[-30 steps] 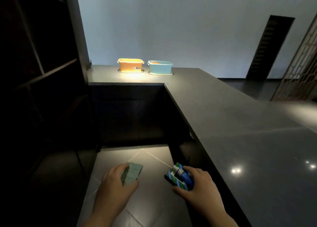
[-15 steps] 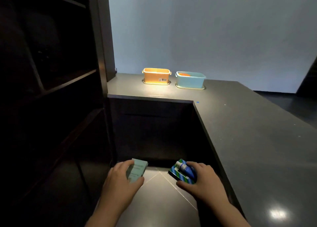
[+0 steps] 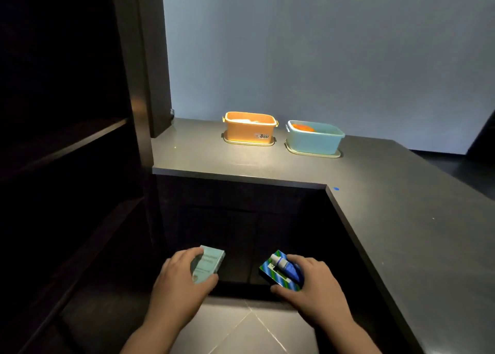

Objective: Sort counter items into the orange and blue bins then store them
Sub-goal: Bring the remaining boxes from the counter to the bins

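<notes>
Left hand grips a pale teal box, right hand grips a striped blue-green pack; both are held low, off the counter. Orange bin and blue bin sit well ahead of both grips. Risk: the pack's tube looks loosely seated and could slip out, or an item lands in the wrong bin.

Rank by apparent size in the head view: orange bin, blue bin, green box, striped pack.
1. Blue bin and orange bin: they look alike, so no ranking between them.
2. Striped pack in the right hand and green box in the left hand: similar too. Both are nearer the camera, so their true size is unsure.
</notes>
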A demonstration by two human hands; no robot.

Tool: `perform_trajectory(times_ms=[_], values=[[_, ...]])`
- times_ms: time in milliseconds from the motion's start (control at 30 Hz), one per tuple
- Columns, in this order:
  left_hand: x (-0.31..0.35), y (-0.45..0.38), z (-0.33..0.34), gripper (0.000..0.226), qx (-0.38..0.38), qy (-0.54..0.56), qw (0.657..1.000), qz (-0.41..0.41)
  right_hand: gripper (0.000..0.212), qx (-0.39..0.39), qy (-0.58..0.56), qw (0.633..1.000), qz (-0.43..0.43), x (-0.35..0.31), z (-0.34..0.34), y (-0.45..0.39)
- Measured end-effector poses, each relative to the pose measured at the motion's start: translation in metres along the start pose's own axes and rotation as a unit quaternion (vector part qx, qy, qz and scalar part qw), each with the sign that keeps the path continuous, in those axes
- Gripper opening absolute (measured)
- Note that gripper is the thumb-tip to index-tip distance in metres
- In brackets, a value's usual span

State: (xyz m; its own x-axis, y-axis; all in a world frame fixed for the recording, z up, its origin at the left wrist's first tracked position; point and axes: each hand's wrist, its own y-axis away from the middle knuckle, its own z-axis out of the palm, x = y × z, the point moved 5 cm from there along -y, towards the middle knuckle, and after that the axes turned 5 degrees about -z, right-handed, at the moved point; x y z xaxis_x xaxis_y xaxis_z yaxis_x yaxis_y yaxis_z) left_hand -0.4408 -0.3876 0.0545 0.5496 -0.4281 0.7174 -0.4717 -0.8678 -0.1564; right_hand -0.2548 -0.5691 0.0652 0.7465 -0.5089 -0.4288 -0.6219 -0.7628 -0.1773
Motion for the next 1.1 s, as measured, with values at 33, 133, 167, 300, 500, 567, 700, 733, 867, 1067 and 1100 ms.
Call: perform_trajectory(times_ms=[33,133,167,300,500,567,700,733,867,1067,1100], values=[[0.001,-0.023,0.002,0.057,0.0,-0.002,1.0,0.004,0.07,0.011,-0.005,1.0,0.004,-0.001,0.002,-0.018],[0.008,-0.078,0.017,0.057,-0.016,-0.008,1.0,0.017,0.071,0.026,-0.012,0.999,0.016,0.001,0.005,-0.061],[0.011,-0.094,0.025,0.056,-0.026,-0.006,0.999,0.019,0.072,0.022,-0.008,0.999,0.026,0.006,0.008,-0.074],[0.02,-0.147,0.06,0.057,-0.049,0.004,0.998,0.034,0.071,0.016,-0.006,0.999,0.051,0.024,0.016,-0.13],[0.033,-0.243,0.106,0.06,-0.039,-0.015,0.999,0.03,0.069,0.025,-0.007,0.999,0.041,0.055,0.028,-0.239],[0.042,-0.276,0.119,0.061,-0.04,-0.012,0.999,0.031,0.071,0.019,-0.018,0.999,0.04,0.067,0.03,-0.275],[0.066,-0.347,0.131,0.061,-0.022,0.007,0.999,0.025,0.07,0.01,-0.033,0.999,0.027,0.085,0.026,-0.353],[0.071,-0.363,0.134,0.059,-0.011,0.019,1.0,0.021,0.067,0.013,-0.035,0.999,0.021,0.088,0.024,-0.373],[0.071,-0.405,0.154,0.057,-0.022,0.041,0.999,-0.002,0.063,0.004,-0.053,0.999,0.007,0.093,0.03,-0.441],[0.051,-0.49,0.181,0.057,-0.032,0.037,0.998,-0.028,0.063,-0.005,-0.046,0.999,-0.008,0.093,0.052,-0.534],[0.051,-0.51,0.185,0.056,-0.036,0.027,0.999,-0.023,0.062,-0.005,-0.037,0.999,-0.005,0.094,0.055,-0.55]])
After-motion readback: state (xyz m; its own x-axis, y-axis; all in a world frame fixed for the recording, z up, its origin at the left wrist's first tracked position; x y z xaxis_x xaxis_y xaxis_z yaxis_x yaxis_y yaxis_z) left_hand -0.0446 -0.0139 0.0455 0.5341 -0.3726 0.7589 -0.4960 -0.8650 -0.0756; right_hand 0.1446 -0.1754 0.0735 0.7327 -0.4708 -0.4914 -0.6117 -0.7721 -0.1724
